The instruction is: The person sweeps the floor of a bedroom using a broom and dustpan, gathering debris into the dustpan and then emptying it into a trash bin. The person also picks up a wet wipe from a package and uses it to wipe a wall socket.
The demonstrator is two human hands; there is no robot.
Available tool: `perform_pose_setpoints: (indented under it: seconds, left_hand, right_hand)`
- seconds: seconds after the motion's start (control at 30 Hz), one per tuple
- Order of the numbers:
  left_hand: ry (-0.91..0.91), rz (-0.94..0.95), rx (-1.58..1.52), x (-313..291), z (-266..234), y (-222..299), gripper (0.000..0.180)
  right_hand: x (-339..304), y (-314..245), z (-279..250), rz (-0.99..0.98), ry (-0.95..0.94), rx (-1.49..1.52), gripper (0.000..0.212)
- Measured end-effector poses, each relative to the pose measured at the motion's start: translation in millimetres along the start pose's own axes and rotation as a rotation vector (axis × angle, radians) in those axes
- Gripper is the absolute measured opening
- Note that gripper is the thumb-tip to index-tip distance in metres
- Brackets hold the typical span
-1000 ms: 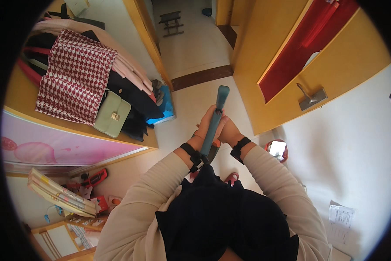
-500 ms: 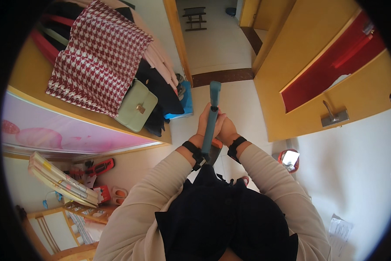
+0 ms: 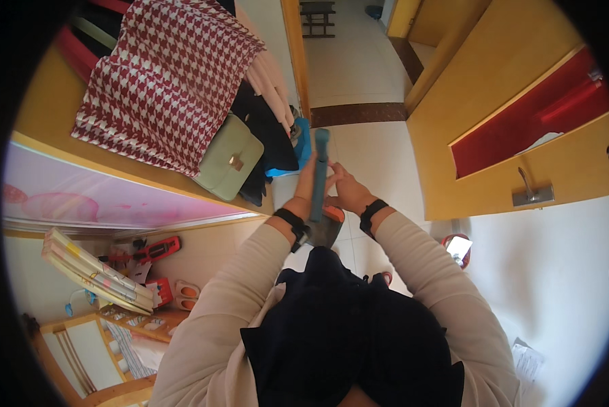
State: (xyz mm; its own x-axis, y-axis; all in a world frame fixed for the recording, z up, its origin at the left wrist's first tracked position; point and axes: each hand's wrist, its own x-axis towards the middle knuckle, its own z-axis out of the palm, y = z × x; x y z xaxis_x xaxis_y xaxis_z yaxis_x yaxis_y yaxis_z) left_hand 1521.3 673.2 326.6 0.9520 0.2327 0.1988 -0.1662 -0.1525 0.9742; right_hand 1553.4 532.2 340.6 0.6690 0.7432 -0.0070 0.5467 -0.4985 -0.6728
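Observation:
A long teal-blue handle [image 3: 321, 169] rises toward me in front of my body, its rounded top end uppermost. My left hand [image 3: 307, 182] is closed around it from the left, the fingers partly hidden behind the handle. From the right, my right hand [image 3: 352, 191] meets it with bent fingers and thumb against the handle; the fingertips are partly hidden. Below the hands shows a dark grey piece with an orange edge [image 3: 333, 216]; whether it joins the handle I cannot tell. Both wrists wear black bands.
A cabinet at the left carries a red-and-white houndstooth cloth [image 3: 165, 88], a pale green bag [image 3: 231, 157] and dark clothes. A yellow door [image 3: 480, 115] stands at the right. Behind the doorway is a dark stool [image 3: 318, 19]. Stacked books [image 3: 94, 275] and orange slippers [image 3: 186, 292] lie lower left; a red bin [image 3: 461, 249] stands right.
The handle has shifted slightly left and stands more upright, looking shorter. My hands have moved a little apart, and more of the grey and orange piece shows below. The view has swung slightly.

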Motion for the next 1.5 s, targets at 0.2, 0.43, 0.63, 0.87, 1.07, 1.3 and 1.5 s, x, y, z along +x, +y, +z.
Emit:
perform_pose_setpoints:
  seconds: [0.2,0.43,0.63,0.87,1.07,1.3,1.5]
  left_hand:
    - [-0.03,-0.145,0.175,20.7,-60.9,-58.0,0.06]
    - [0.178,-0.078,0.269,33.8,-81.1,-113.0,0.051]
    - [0.381,-0.072,0.274,35.1,-102.7,-148.7,0.059]
    - [0.164,-0.163,0.333,-15.6,-121.4,-192.9,0.06]
    - [-0.159,-0.354,0.508,-23.9,-24.2,-200.9,0.072]
    - [-0.754,0.1,0.361,-46.2,170.2,-107.7,0.065]
    - [-1.005,0.077,0.041,-147.7,285.1,11.6,0.064]
  right_hand:
    - [-72.5,60.2,-39.3,0.309,-0.069,-0.051,0.054]
    - [-233.9,100.7,-84.2,0.907,-0.062,-0.018,0.048]
    - [-312.8,101.3,-75.9,1.075,0.053,0.068,0.044]
    - [-368.5,68.4,-38.1,1.033,0.292,0.191,0.041]
    - [-463.9,28.6,2.6,1.182,0.507,0.211,0.037]
    - [-598.6,-82.9,83.1,1.465,0.858,0.286,0.036]
    - [-700.5,-213.2,170.9,1.644,1.164,0.291,0.037]
